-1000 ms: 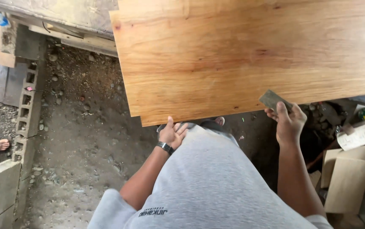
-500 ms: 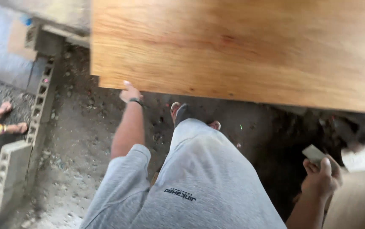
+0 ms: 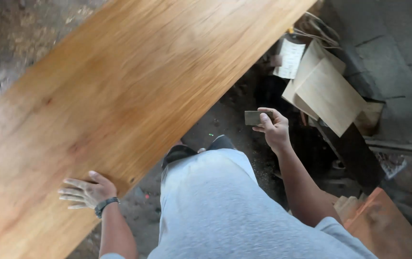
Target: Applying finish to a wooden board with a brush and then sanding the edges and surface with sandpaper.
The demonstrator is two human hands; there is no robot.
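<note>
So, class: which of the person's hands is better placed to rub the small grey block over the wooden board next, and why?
Probably the right hand: it already grips the small grey block beside the wooden board. The left hand lies flat on the board, steadying it.

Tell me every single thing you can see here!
board: 1, orange-brown wood, across the left and middle.
small block: 1, grey-green, held in the right hand.
plywood pieces: a few, pale tan, upper right.
paper: 1, white, top, beside the plywood pieces.
orange panel: 1, bottom right corner.
ground: dark dirt, under the board.
watch: 1, black, on the left wrist.
left hand: flat on the board.
right hand: gripping the small block.
</note>
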